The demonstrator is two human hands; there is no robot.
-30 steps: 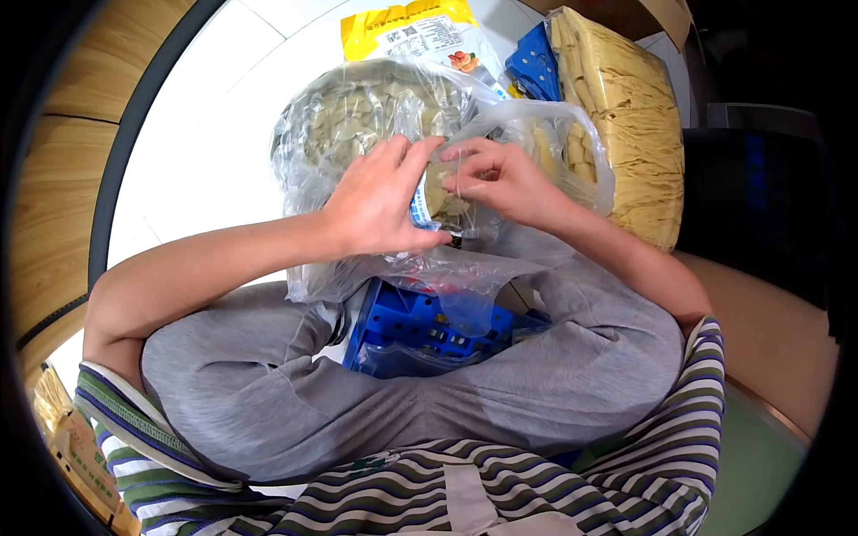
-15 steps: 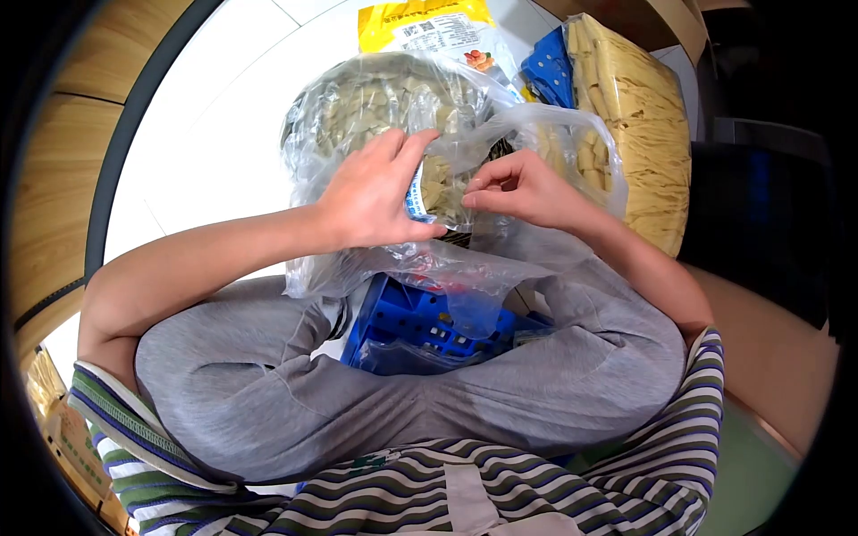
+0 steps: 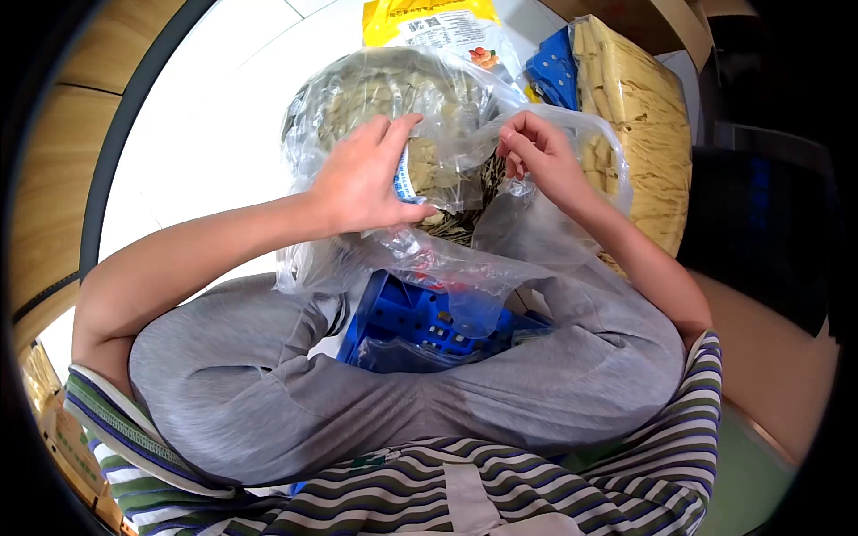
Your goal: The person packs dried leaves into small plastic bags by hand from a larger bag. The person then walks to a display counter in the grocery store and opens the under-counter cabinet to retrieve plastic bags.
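My left hand (image 3: pixel 362 183) is curled round a small clear packet (image 3: pixel 438 174) with a blue-and-white label, its thumb and fingers spread along the edge. Tan flat pieces show through the packet. My right hand (image 3: pixel 541 156) hovers just right of it, fingers bent in a pinch; whatever is between the fingertips is hidden. Both hands are over a large open clear plastic bag (image 3: pixel 322 259) with a looped handle. Behind the packet, in the same bag, lies a bulky mass of greyish-tan pieces (image 3: pixel 375 89). Dark thin strips (image 3: pixel 447 228) show below the packet.
A blue plastic crate (image 3: pixel 402 313) sits between my crossed legs. Beyond the bag lie a yellow-and-white printed pouch (image 3: pixel 438 27) and a blue dotted item (image 3: pixel 551 67). At right stands a large wrapped pack of tan rolls (image 3: pixel 643 134). A wooden panel (image 3: pixel 71 134) borders the left.
My right hand has moved up and right, away from the packet. My left hand has shifted slightly left with the packet, uncovering more of the dark strips.
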